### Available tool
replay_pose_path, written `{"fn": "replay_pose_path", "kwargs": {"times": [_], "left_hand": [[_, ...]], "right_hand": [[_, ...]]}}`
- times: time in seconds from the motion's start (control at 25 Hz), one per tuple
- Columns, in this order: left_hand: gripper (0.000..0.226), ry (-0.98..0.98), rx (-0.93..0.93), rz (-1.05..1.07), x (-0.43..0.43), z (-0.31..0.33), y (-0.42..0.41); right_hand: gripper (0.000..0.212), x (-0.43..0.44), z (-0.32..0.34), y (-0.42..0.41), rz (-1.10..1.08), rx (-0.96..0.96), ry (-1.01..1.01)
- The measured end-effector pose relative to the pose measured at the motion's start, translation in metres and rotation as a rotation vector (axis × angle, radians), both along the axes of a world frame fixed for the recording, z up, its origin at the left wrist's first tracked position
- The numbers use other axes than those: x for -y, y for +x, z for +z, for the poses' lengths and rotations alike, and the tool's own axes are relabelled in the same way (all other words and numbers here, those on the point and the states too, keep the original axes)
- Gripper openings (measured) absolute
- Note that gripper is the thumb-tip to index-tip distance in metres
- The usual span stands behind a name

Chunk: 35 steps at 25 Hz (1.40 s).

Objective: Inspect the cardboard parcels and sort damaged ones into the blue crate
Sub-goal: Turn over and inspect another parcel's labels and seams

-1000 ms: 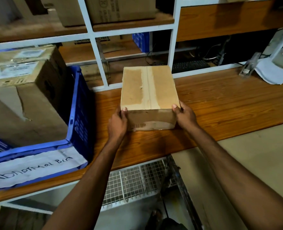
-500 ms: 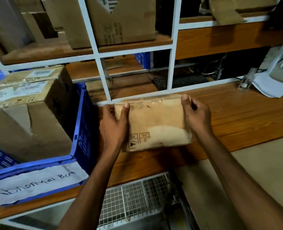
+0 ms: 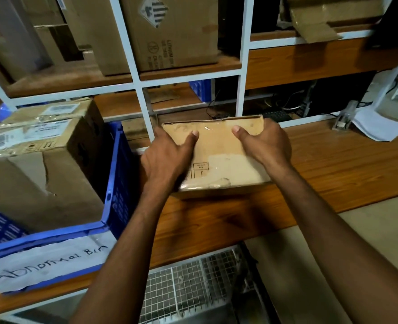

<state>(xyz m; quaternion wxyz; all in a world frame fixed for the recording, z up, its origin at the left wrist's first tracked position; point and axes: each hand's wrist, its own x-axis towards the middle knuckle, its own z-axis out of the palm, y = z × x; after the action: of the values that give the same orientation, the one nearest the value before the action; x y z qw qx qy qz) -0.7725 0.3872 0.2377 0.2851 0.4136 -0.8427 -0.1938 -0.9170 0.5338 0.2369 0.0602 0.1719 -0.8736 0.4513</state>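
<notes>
Cardboard parcel (image 3: 219, 157), flat and brown, is tipped up with its broad face toward the camera, near the back edge of the wooden worktop (image 3: 333, 164) and about midway along it. Clear tape shines along its lower edge, a paler patch covers the lower right of the face, and small printed handling marks sit beside the left hand; whether the lower edge touches the wood cannot be told. The left hand (image 3: 165, 160) grasps the parcel's left side, thumb laid across the face and the fingers hidden behind. The right hand (image 3: 265, 143) grips the upper right corner, thumb on the face and fingers wrapped round the far edge. Just beside the left hand, at the worktop's left end, stands the blue crate (image 3: 121, 174), its front wall carrying a white paper label (image 3: 41, 265) handwritten "Abnormal Bin". Inside it sits a large brown box (image 3: 41, 178) with a tear running down its near side, and another taped, labelled box lies on top. A white metal frame (image 3: 146, 108) rises along the back edge, with wooden shelves behind it holding a printed carton (image 3: 170, 31). White papers (image 3: 378, 127) lie toward the back right corner, and wire mesh (image 3: 193, 288) shows below the front edge.
</notes>
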Motion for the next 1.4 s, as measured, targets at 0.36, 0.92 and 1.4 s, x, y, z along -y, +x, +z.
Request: {"fn": "replay_pose_path", "kwargs": {"times": [0.36, 0.92, 1.4], "left_hand": [[0.091, 0.129, -0.056, -0.117, 0.004, 0.005, 0.003], [0.107, 0.111, -0.042, -0.233, 0.019, -0.002, -0.005], [0.038, 0.146, -0.240, -0.186, 0.030, -0.011, 0.001]], "right_hand": [[0.092, -0.007, -0.001, -0.006, 0.135, 0.143, -0.155], [0.093, -0.012, -0.007, -0.011, 0.216, 0.156, -0.079], [0.043, -0.012, -0.018, -0.026, 0.110, 0.015, -0.069]]}}
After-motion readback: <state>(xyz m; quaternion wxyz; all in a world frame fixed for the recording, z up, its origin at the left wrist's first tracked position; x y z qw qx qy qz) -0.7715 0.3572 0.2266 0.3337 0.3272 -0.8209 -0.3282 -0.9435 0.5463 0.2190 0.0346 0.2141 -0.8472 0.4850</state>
